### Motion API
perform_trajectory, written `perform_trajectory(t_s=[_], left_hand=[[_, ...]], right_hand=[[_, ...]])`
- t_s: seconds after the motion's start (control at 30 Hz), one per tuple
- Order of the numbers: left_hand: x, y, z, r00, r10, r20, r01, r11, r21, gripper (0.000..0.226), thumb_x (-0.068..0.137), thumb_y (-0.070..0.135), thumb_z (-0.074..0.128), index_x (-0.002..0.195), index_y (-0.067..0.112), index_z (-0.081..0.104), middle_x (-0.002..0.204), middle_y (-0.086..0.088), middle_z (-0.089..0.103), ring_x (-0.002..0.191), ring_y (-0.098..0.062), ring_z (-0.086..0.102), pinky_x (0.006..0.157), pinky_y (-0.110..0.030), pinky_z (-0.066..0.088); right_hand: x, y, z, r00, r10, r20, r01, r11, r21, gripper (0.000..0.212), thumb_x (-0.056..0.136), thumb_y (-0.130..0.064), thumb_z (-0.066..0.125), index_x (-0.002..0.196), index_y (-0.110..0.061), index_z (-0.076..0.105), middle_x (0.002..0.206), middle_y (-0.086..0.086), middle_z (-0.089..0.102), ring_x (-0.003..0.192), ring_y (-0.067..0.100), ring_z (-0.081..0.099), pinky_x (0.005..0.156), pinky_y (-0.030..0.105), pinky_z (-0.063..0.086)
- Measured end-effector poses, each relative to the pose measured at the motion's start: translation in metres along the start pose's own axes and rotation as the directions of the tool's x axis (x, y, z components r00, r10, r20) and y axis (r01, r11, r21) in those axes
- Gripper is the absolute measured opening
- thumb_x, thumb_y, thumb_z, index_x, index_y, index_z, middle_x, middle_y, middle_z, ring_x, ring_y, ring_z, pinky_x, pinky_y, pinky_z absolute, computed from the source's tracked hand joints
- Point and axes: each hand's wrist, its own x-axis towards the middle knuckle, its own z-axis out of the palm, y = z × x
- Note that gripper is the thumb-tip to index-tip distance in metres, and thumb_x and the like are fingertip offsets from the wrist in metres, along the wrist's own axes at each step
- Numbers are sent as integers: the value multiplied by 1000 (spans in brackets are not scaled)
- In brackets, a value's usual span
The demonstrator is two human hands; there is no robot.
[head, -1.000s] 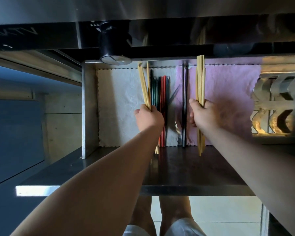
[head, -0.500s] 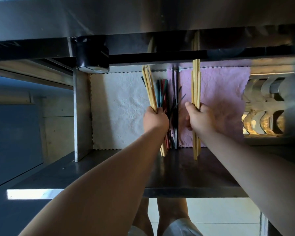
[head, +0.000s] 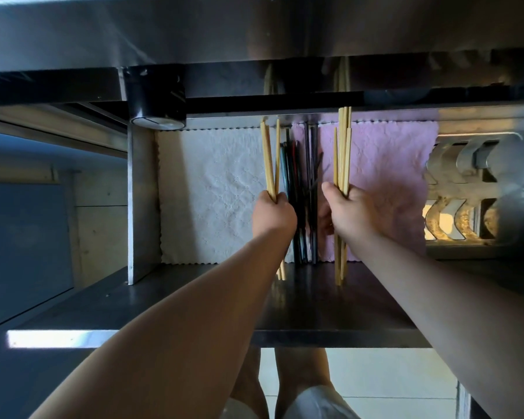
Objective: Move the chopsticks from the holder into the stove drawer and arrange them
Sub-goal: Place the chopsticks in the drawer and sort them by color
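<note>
The stove drawer [head: 142,207] stands pulled out below me, lined with a white cloth [head: 212,195] on the left and a pink cloth [head: 387,176] on the right. My left hand [head: 273,213] grips a small bundle of pale wooden chopsticks [head: 269,158] over the white cloth's right edge. My right hand [head: 348,213] grips a thicker bundle of wooden chopsticks [head: 342,152] over the pink cloth's left edge. Between my hands lie several dark and coloured chopsticks [head: 297,182] along the drawer's middle. The holder is not in view.
A round black stove knob [head: 156,101] hangs above the drawer's left corner. The steel stove front [head: 254,31] runs overhead. A metal burner grate [head: 466,189] sits right of the drawer. The drawer's dark front ledge [head: 330,303] lies below my wrists; tiled floor and my legs show beneath.
My left hand's bundle has straightened from a leftward tilt to nearly upright. Both hands stay on their bundles beside the dark chopsticks, and the view has shifted slightly.
</note>
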Motion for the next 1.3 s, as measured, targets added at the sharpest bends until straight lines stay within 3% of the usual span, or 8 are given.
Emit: perform_trajectory(t_s=[0.23,0.4,0.5,0.63,0.83,1.07,1.23,1.3], left_hand=[[10,-11,-44,999,-29,-44,28,999,-34,17,98,26,41,85,18,50,83,-8,64,65,-26,60,67,-45,59],[19,-20,-82,999,-2,50,4,999,-36,32,101,40,40,102,12,56,67,-2,51,49,-18,43,44,-24,37],[27,-28,-107,997,36,66,-37,999,6,43,101,49,34,102,15,61,68,-2,53,51,-19,45,47,-23,36],[37,-39,-130,998,61,22,-62,997,37,30,98,33,40,101,13,61,80,-5,57,66,-25,50,62,-31,41],[48,-45,-148,997,71,-15,-70,996,55,23,101,30,43,103,9,55,84,-2,59,71,-18,54,61,-29,42],[53,-49,-162,996,84,-31,-82,993,83,10,101,21,43,102,11,46,78,3,51,69,-17,50,67,-30,40],[48,-50,-170,998,62,-29,-58,992,111,11,103,20,38,110,11,40,80,2,48,66,-13,47,52,-28,34],[48,-50,-172,998,26,-50,-20,994,105,15,103,21,38,114,10,41,82,2,47,68,-15,48,57,-28,34]], right_hand=[[-11,-17,24,968,98,230,-119,990,76,27,98,-24,54,80,-5,59,55,7,62,33,14,54,37,22,47],[-17,-31,58,939,147,312,-178,981,74,20,99,-19,52,91,-3,61,66,9,66,45,16,62,46,27,51],[-21,-40,79,927,166,337,-199,978,65,17,98,-14,51,98,0,61,72,11,67,53,19,64,53,32,56],[-26,-45,105,912,174,371,-184,983,-8,19,97,-14,55,107,0,62,80,9,71,64,20,69,57,31,57],[-33,-53,139,918,170,357,-116,979,-167,30,97,-24,57,118,-3,52,71,-5,63,51,3,61,38,10,43],[-34,-52,174,950,154,272,-78,960,-269,13,96,-25,59,103,-14,58,96,10,69,80,22,68,58,26,57],[-39,-51,191,957,143,254,-49,938,-343,32,94,-38,56,113,-12,57,104,12,66,92,31,66,85,46,56],[-40,-48,197,964,137,226,-49,934,-353,39,92,-47,52,111,-12,57,104,11,67,93,32,65,86,47,55]])
